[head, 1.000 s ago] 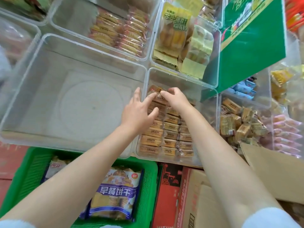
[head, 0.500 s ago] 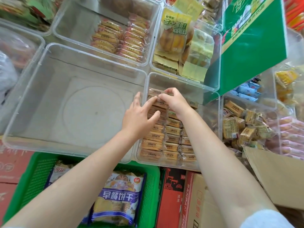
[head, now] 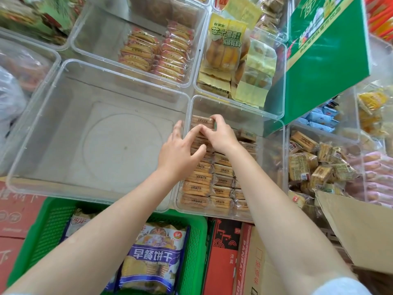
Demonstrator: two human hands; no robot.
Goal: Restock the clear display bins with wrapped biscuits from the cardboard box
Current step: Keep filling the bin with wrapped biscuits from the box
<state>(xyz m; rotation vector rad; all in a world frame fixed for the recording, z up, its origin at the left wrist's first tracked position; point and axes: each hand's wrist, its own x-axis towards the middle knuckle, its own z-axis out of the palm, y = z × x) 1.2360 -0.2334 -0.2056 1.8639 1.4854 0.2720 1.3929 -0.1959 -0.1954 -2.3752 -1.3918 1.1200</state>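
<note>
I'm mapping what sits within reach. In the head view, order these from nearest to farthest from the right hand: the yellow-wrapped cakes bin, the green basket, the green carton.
From the right hand:
1. Yellow-wrapped cakes bin, just beyond the hand, in the next row back.
2. Green carton, farther back and to the right.
3. Green basket, below the bins, near the person's elbows.

Printed words on the packets and boxes around the clear bins

The large blue-and-purple biscuit bag (head: pixel 153 260) in the green plastic basket (head: pixel 196 248) reads 早餐饼干 in white. The tall yellow transparent pastry packet (head: pixel 226 42) standing in a clear bin carries dark green Chinese lettering, of which 有颜有料 is legible. The brown cardboard carton with a red edge (head: pixel 249 260) shows "PANPAN" running down its red strip. Print on the small brown wrapped biscuits (head: pixel 221 182) and on the green printed box (head: pixel 325 54) is too small or blurred to read.
</note>
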